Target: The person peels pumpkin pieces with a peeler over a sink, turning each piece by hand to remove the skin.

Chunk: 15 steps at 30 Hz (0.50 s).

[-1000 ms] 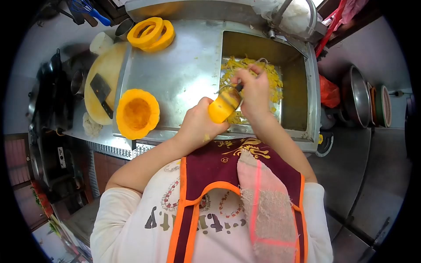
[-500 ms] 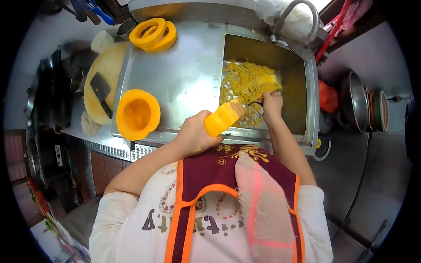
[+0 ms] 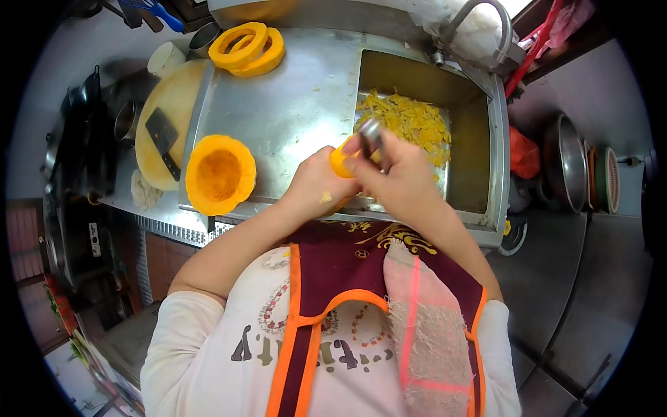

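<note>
My left hand (image 3: 319,177) is wrapped round a yellow-orange pumpkin piece (image 3: 340,161), mostly hidden by my fingers. Against that piece, my right hand (image 3: 399,174) grips a metal peeler (image 3: 373,139), its loop blurred. Both hands are over the near left edge of the sink (image 3: 469,174). Yellow peelings (image 3: 410,121) cover part of the sink bottom. A hollowed pumpkin piece (image 3: 220,175) sits on the steel counter (image 3: 292,90) left of my hands, and two pumpkin rings (image 3: 267,55) overlap at the counter's back left.
A round cutting board (image 3: 156,104) bearing a dark cleaver (image 3: 161,131) lies at the left, with a crumpled cloth (image 3: 144,191) near it. The faucet (image 3: 501,35) rises behind the sink. A metal bowl (image 3: 570,163) and a red bag (image 3: 522,153) are at the right.
My right hand has come up out of the sink with the peeler, back to the pumpkin piece. My left hand has tilted that piece, which now shows less.
</note>
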Available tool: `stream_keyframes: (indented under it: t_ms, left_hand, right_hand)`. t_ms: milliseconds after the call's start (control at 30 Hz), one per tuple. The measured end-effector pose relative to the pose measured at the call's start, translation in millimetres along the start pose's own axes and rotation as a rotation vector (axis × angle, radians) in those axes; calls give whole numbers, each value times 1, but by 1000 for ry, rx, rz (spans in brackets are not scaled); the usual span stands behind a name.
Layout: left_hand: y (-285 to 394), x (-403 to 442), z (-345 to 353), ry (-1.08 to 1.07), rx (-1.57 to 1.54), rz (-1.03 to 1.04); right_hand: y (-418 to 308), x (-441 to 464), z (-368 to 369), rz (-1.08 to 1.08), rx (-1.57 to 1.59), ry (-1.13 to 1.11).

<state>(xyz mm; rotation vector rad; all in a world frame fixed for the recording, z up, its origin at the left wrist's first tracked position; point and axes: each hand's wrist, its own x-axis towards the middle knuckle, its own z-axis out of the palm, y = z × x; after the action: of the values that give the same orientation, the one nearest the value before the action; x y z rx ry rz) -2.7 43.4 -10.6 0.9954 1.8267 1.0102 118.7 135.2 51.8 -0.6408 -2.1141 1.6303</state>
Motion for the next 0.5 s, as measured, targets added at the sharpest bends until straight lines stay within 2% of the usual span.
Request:
stream_keyframes:
  t_ms: [67,200,300,333,367,400,500]
  left_hand:
    - [-33,5,4,-68,-128,120]
    - [-12,9,-2,-65,274,335]
    - [-25,10,6,3,92,141]
    - [-2,7,3,5,104,11]
    - [7,4,-1,5,114,-27]
    - [13,1,-5,4,125,-65]
    - [7,2,-6,11,44,-94]
  right_hand:
    - [0,-3,8,-358,-311,-73]
    - [13,-8,15,-325,-485,-159]
    - [12,-3,3,-427,-486,68]
    - [14,0,-6,-349,-417,209]
    - [16,5,-16,-269,-346,348]
    - [12,8,-27,-73,-384,369]
    - [24,16,-51,301,-695,307]
